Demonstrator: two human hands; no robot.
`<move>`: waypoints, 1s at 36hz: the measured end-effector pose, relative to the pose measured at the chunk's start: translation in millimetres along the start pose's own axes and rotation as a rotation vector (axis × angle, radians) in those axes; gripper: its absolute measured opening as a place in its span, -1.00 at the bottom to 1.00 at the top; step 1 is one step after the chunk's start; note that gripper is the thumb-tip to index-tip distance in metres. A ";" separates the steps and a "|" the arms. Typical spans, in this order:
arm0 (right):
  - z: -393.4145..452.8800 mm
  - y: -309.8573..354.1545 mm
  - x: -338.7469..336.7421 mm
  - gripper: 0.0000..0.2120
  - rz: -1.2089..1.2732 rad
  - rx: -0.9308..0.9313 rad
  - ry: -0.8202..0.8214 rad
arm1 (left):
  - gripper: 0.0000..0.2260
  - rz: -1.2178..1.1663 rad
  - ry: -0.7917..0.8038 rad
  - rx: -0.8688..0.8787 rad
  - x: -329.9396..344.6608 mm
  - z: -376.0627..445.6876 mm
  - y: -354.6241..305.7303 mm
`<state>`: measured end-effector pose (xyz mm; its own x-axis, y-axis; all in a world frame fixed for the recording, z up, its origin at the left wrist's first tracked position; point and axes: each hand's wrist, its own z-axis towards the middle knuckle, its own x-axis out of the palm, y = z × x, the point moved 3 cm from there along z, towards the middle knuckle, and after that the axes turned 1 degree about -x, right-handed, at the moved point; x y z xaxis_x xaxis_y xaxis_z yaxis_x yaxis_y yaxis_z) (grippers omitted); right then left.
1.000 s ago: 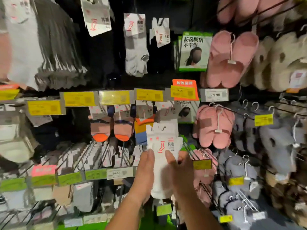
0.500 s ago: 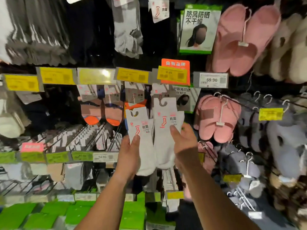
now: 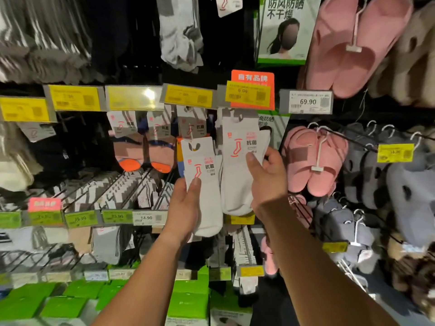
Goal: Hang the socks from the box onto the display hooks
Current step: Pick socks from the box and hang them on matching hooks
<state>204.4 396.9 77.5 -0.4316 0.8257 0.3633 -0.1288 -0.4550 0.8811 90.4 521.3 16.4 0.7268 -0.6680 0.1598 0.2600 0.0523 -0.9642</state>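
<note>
Socks, two white soft-knit packs with stiff card headers: left pack [image 3: 202, 184] pinched by left hand [image 3: 183, 208], right pack [image 3: 237, 165] gripped by right hand [image 3: 268, 182], its header near the yellow price tag [image 3: 247, 94]. Judged light, floppy; best held by the header.

A dark gap [image 3: 138, 52] is seen at 11 o'clock, between hanging grey socks [image 3: 42, 43] and a white pair [image 3: 181, 34]. Passage at 9 o'clock is barred by rows of hooks [image 3: 113, 189]. At 3 o'clock the way is filled by pink slippers [image 3: 315, 161]; price tags [image 3: 188, 96] span 12 o'clock.
</note>
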 end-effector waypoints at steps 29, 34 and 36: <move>70.8 -20.9 18.2 -0.56 -0.754 0.005 -0.149 | -0.74 -0.152 0.016 -0.066 -4.5 18.3 6.9; -19.7 -45.0 19.2 -0.78 -0.495 -0.001 -0.032 | -0.68 -0.221 0.011 -0.089 6.1 17.9 2.9; -40.1 -57.0 22.5 -0.91 -0.379 0.054 0.018 | -0.70 -0.216 0.020 -0.091 12.1 16.5 2.6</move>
<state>166.2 428.0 23.3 -0.3779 0.9259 0.0036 -0.2349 -0.0997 0.9669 110.3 525.6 19.4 0.6472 -0.6713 0.3612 0.3491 -0.1602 -0.9233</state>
